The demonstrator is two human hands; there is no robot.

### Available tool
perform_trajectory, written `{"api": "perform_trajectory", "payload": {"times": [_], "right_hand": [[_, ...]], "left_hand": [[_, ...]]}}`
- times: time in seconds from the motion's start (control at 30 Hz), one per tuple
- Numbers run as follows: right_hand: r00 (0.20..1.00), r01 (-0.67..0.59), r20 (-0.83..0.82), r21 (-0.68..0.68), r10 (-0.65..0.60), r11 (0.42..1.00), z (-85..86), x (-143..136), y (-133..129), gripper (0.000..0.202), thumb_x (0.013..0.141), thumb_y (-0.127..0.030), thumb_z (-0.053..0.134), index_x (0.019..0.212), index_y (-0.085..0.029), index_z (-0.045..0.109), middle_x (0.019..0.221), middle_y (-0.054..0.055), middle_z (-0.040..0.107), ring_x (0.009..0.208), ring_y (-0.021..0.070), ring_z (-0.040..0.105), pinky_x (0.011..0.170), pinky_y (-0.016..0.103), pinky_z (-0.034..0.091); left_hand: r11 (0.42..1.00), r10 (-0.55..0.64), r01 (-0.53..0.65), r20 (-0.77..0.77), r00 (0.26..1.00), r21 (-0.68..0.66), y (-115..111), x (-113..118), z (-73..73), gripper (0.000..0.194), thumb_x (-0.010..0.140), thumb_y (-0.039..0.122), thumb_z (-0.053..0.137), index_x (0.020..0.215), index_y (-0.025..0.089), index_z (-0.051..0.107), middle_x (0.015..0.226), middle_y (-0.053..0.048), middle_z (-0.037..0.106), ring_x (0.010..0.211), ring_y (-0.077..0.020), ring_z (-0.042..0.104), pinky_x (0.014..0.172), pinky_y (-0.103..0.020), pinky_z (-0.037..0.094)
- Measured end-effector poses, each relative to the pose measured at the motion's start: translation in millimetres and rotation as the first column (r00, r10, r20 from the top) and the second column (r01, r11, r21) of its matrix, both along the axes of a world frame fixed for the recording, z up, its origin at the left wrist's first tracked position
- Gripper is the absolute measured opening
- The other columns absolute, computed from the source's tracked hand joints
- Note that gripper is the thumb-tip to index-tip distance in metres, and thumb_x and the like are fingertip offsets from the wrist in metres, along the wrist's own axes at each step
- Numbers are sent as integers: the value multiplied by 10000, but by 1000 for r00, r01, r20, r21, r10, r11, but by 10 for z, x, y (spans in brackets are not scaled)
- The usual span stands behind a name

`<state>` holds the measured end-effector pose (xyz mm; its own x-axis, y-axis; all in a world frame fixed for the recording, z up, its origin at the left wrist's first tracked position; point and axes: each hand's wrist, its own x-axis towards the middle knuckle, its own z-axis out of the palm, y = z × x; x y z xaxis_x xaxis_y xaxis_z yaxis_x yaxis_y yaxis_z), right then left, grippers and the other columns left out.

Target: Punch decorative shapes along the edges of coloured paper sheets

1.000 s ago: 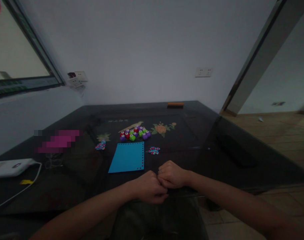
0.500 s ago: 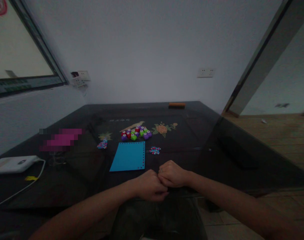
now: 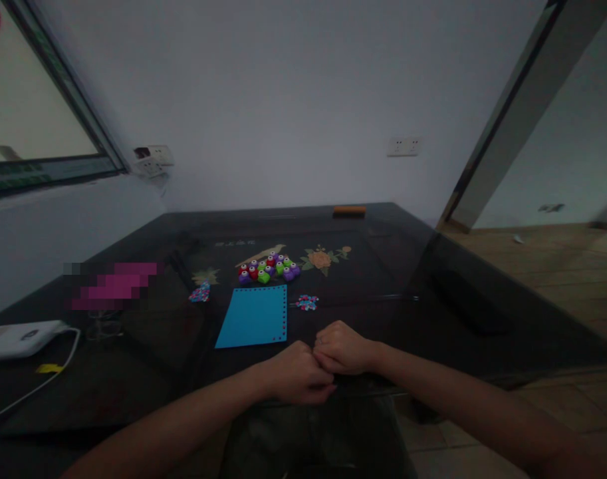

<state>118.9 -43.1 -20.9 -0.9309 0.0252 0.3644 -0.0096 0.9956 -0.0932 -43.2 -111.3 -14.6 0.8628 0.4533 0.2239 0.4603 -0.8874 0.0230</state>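
Note:
At the table's near edge my left hand (image 3: pixel 299 374) and my right hand (image 3: pixel 344 348) rest as loose fists, knuckles touching. Nothing shows between the fingers of either one. Just beyond them lies a blue sheet (image 3: pixel 253 318) with small dark dots along its top and right edges. A little pile of pink, blue and white bits (image 3: pixel 308 303) sits to the sheet's right, and a similar pile (image 3: pixel 200 293) to its left. Behind the sheet is a cluster of purple, red and green pieces (image 3: pixel 268 267) with eye-like spots.
The dark table (image 3: pixel 377 266) has a printed bird and flowers and reaches to the wall. An orange-brown object (image 3: pixel 350 211) lies at its far edge. On the left are a white device (image 3: pixel 21 339) with a cable and a pixelated pink item (image 3: pixel 116 285). A long black object (image 3: pixel 467 303) lies right.
The view has shifted slightly, so the table and its things appear a little more to the left. Both fists stay together in the same place.

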Motion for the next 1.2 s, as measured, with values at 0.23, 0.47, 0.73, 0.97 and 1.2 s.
{"api": "perform_trajectory", "payload": {"times": [0.23, 0.47, 0.73, 0.97, 1.2], "right_hand": [[1000, 17, 19, -15, -17, 1000, 1, 0, 2, 344, 892, -207, 344, 585, -178, 495, 575, 20, 576, 533, 116, 469, 548, 253, 310], [1000, 9, 27, -2, -8, 1000, 12, -3, 2, 369, 903, -215, 321, 581, -178, 496, 578, 26, 585, 537, 118, 475, 550, 253, 316], [1000, 14, 18, 6, -15, 1000, 2, -13, -2, 396, 910, -229, 295, 570, -181, 492, 568, 25, 583, 533, 122, 471, 547, 262, 321], [999, 16, 39, -21, -15, 1000, 26, -7, -3, 366, 903, -225, 320, 581, -178, 488, 583, 26, 585, 544, 116, 480, 562, 249, 322], [999, 29, 38, -15, -29, 999, 21, -7, -2, 362, 902, -222, 326, 587, -178, 498, 582, 24, 583, 549, 121, 482, 556, 252, 322]], "left_hand": [[1000, 9, -9, 0, 1000, 21, -5, 3, 3, 245, 813, 270, 526, 581, 199, 555, 499, 37, 599, 451, -110, 539, 424, -264, 292], [1000, 6, -6, -10, 1000, 22, -13, 6, 21, 257, 816, 271, 529, 572, 193, 546, 507, 30, 613, 456, -106, 550, 422, -270, 268], [1000, 21, -21, -32, 999, 13, -19, 9, 28, 272, 822, 272, 503, 567, 192, 551, 504, 31, 617, 459, -115, 568, 427, -267, 297], [1000, 19, -18, -38, 999, 12, -20, 5, 39, 268, 826, 275, 511, 576, 191, 556, 513, 28, 621, 465, -108, 558, 435, -253, 292], [1000, 19, -18, -24, 1000, 15, -17, 9, 28, 258, 819, 259, 514, 574, 194, 565, 513, 34, 623, 457, -107, 559, 429, -264, 294]]}}
